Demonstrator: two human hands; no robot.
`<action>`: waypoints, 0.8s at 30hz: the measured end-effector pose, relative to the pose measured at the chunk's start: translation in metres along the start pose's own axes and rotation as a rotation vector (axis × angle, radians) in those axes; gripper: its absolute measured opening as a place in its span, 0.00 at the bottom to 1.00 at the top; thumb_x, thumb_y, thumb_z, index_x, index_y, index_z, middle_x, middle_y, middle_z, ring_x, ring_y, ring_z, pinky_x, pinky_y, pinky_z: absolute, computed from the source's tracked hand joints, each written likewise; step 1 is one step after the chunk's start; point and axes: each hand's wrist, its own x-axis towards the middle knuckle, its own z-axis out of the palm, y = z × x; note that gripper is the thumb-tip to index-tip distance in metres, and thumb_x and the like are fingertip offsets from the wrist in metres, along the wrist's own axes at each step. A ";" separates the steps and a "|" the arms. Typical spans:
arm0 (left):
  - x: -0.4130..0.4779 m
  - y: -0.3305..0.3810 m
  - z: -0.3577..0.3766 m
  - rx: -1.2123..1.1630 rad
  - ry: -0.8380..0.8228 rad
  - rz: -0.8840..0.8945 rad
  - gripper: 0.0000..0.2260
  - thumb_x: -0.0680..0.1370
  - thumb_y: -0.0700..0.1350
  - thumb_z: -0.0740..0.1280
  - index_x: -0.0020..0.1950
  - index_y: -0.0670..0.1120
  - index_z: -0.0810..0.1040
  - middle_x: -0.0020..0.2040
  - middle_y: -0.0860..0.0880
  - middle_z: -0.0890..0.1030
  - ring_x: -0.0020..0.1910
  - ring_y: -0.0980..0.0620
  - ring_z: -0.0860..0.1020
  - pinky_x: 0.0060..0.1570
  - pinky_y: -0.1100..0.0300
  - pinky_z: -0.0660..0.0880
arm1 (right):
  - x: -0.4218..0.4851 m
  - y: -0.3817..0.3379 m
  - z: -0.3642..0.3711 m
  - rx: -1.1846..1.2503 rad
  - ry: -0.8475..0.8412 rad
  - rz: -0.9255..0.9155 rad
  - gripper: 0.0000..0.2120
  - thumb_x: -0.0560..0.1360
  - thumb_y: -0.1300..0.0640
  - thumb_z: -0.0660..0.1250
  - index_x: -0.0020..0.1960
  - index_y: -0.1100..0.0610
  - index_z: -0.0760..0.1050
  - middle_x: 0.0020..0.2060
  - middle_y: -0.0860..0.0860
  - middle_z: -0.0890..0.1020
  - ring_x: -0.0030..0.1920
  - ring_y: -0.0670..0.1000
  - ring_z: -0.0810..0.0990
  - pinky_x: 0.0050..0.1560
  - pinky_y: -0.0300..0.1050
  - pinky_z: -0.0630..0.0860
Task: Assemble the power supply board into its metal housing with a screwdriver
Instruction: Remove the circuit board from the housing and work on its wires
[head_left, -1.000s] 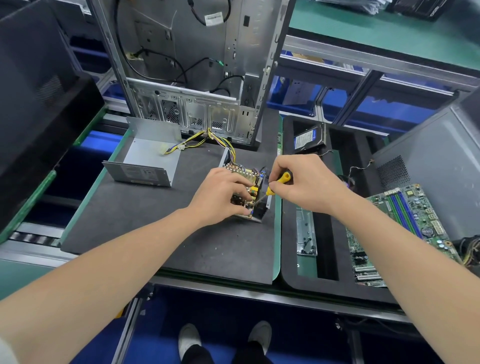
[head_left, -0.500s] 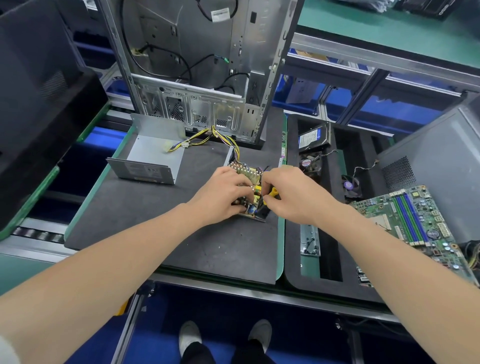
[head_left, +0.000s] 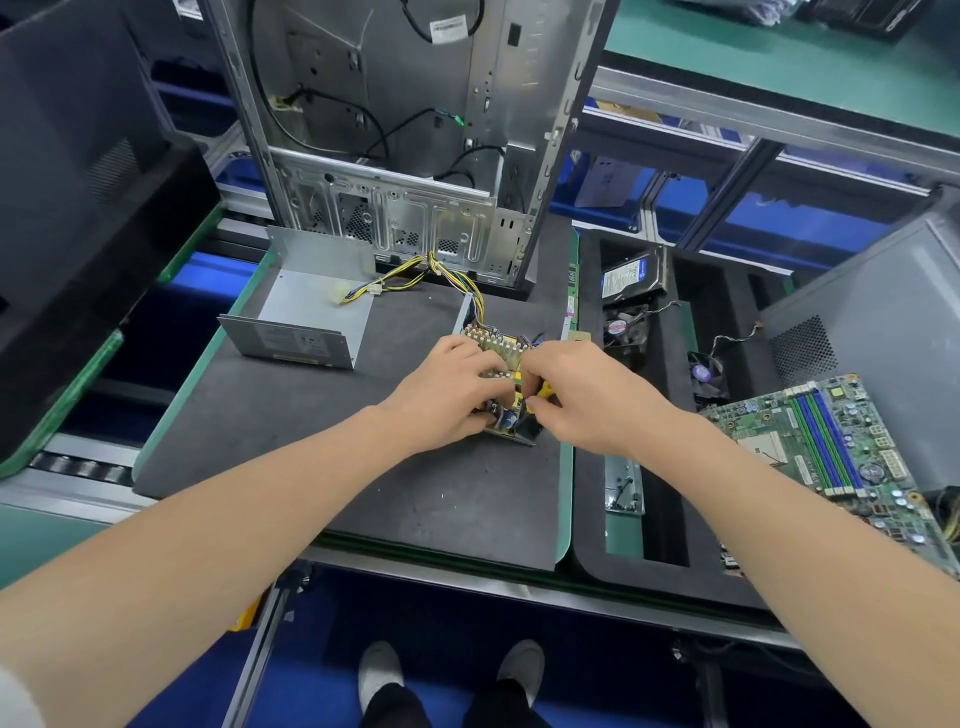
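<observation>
The power supply board (head_left: 497, 343), crowded with components, sits in its open metal housing (head_left: 511, 438) on the dark mat. My left hand (head_left: 449, 387) rests over the board's left side and grips it. Pressed against the board's right side, my right hand (head_left: 582, 395) is closed around a yellow-handled screwdriver (head_left: 543, 396); only a sliver of the handle shows and the tip is hidden. A bundle of yellow and black wires (head_left: 457, 280) runs from the board toward the back.
The grey housing cover (head_left: 306, 317) lies at the mat's left. An open computer case (head_left: 410, 130) stands behind. A black foam tray (head_left: 665, 426) on the right holds a hard drive (head_left: 631, 275) and fans. A green motherboard (head_left: 821, 441) lies far right.
My right hand has dropped from above the board down against its right side, so the screwdriver handle is now mostly hidden. The left hand has stayed on the board.
</observation>
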 end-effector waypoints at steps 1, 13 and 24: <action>0.000 0.000 0.000 0.000 0.004 0.001 0.11 0.71 0.48 0.75 0.53 0.52 0.82 0.57 0.50 0.80 0.54 0.44 0.77 0.65 0.47 0.68 | 0.000 0.000 0.000 -0.010 -0.007 -0.021 0.03 0.77 0.62 0.66 0.46 0.56 0.76 0.44 0.49 0.78 0.47 0.53 0.77 0.53 0.50 0.74; 0.000 0.000 0.001 0.030 -0.010 -0.014 0.15 0.71 0.50 0.74 0.56 0.51 0.83 0.57 0.50 0.80 0.54 0.44 0.77 0.65 0.48 0.68 | 0.009 -0.003 0.006 -0.090 -0.056 0.064 0.09 0.83 0.49 0.67 0.50 0.52 0.70 0.44 0.50 0.75 0.51 0.60 0.79 0.47 0.55 0.78; 0.001 0.002 0.002 -0.046 0.028 -0.061 0.12 0.68 0.49 0.74 0.50 0.53 0.84 0.52 0.54 0.81 0.51 0.46 0.78 0.63 0.49 0.70 | 0.016 -0.008 -0.010 -0.016 -0.148 0.118 0.07 0.80 0.59 0.68 0.53 0.54 0.69 0.47 0.49 0.74 0.49 0.56 0.75 0.48 0.54 0.77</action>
